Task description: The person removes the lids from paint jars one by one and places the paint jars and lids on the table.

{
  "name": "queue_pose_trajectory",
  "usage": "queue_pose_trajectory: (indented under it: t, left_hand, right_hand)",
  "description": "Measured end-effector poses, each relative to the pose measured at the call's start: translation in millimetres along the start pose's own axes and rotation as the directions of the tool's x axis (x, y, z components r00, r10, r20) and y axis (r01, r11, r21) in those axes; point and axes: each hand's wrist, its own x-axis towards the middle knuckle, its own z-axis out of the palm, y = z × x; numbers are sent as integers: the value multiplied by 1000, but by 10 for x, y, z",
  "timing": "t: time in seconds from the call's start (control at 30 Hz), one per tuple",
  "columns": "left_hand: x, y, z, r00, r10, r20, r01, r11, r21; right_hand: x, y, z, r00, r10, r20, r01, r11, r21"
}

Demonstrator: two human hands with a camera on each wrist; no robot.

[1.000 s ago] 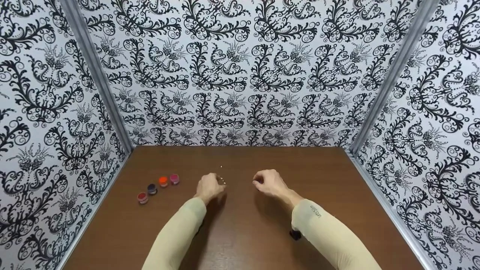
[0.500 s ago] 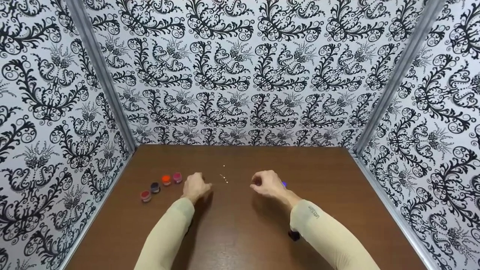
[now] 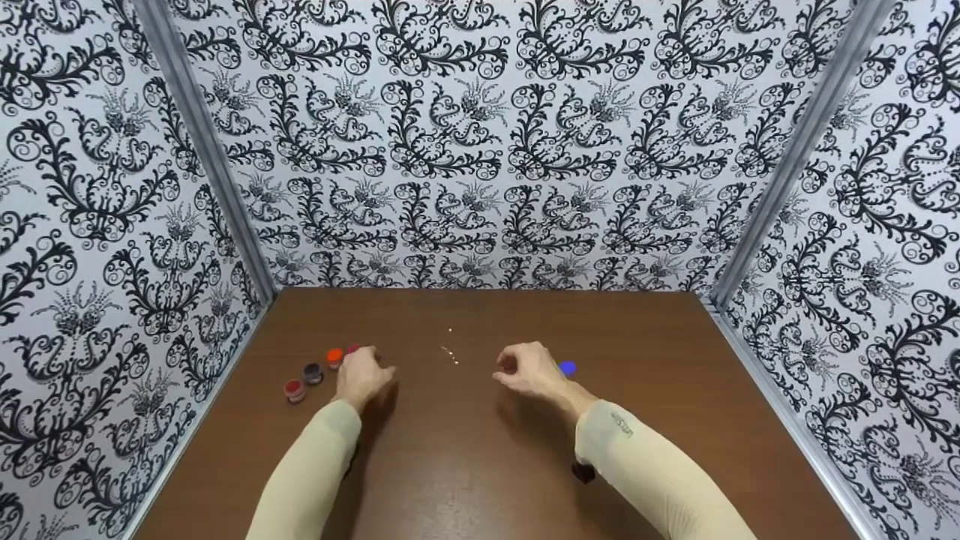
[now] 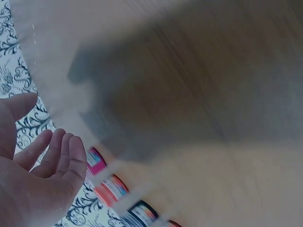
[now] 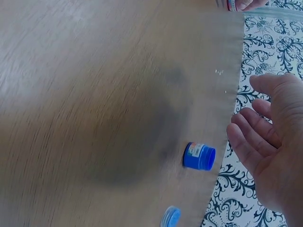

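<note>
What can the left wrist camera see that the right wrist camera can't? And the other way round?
Only the left wrist view shows the orange jar and the dark jar. It has the pink jar too, but a cut-off thing beside the left hand in the right wrist view might be that one; I can't tell.

Only the right wrist view shows the right hand, the blue jar and what looks like a round blue lid.

Both show the left hand, the table, little white specks and the patterned wall.

In head view, the left grip [image 3: 364, 377] mostly hides the pink jar [image 3: 352, 349]; I can't identify the tiny specks [image 3: 451, 353].
</note>
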Motion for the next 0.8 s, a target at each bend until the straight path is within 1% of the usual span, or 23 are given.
queue_pose_trajectory:
  t: [0.17,0.27,0.6,0.7,0.8]
  left_hand:
    - [-52,-128,-124,999,-39,25,39,999,-13]
    - [-73,-198,-193,998,-51,24,51,998,-20]
    - [-119,-354,-369,996,-48,-79,46,998,-31]
    - [-148,-411,-428,993,-70,-94,67,997,-30]
    - [-168,-472,-479,989,-115,-95,112,993,-37]
  right_hand:
    - [22,-46,54,1000,-20,14,20,1000,13]
    - [25,-72,90,1000,-24,14,24,1000,20]
    - [48,-153,270,998,-35,48,34,999,20]
    - [69,-186,307,998,-43,50,43,999,11]
    - [83,-218,325,996,-73,40,73,997,8]
